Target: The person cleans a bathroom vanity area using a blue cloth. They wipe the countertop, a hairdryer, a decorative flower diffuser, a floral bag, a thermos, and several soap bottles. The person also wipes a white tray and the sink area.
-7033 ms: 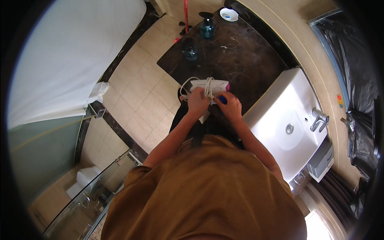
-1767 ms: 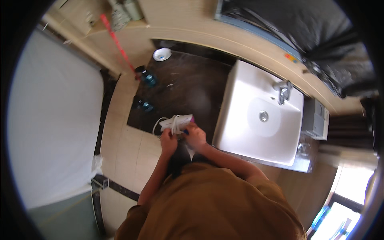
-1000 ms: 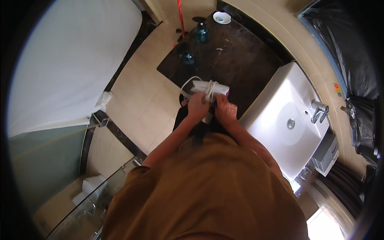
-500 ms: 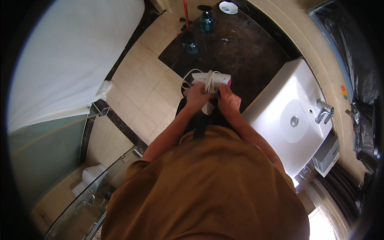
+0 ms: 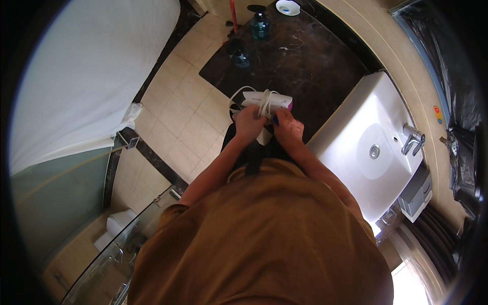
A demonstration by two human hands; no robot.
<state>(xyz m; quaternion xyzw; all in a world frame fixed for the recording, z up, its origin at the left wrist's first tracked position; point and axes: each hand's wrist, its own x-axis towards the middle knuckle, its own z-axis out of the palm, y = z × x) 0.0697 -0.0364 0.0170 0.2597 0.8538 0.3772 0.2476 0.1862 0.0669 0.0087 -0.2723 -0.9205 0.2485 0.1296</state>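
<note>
A white hair dryer (image 5: 279, 100) with a pink end lies crosswise in front of my body, at the near edge of the dark marble counter (image 5: 320, 56). Its white power cord (image 5: 265, 101) is wound in several loops round the barrel, and one loose loop sticks out to the left. My left hand (image 5: 249, 123) is closed, with thumb and fingers pinching at the cord loops. Close beside it, my right hand (image 5: 288, 127) is curled under the pink end. A small blue spot shows at its fingertips; what they grip is hidden. Part of the dryer's white handle (image 5: 264, 136) shows between my wrists.
Two dark pump bottles (image 5: 260, 26) and a white shell-shaped dish (image 5: 288, 7) stand on the counter's far part. To the right is a white sink (image 5: 351, 152) with a chrome tap (image 5: 413, 140). Tiled floor (image 5: 178, 112), a white curtain (image 5: 96, 66) and glass panel (image 5: 107, 244) lie left.
The view has shifted very slightly. Both hands stay at the hair dryer and its cord, with only small finger movements; the right fingers sit a little closer to the cord loops.
</note>
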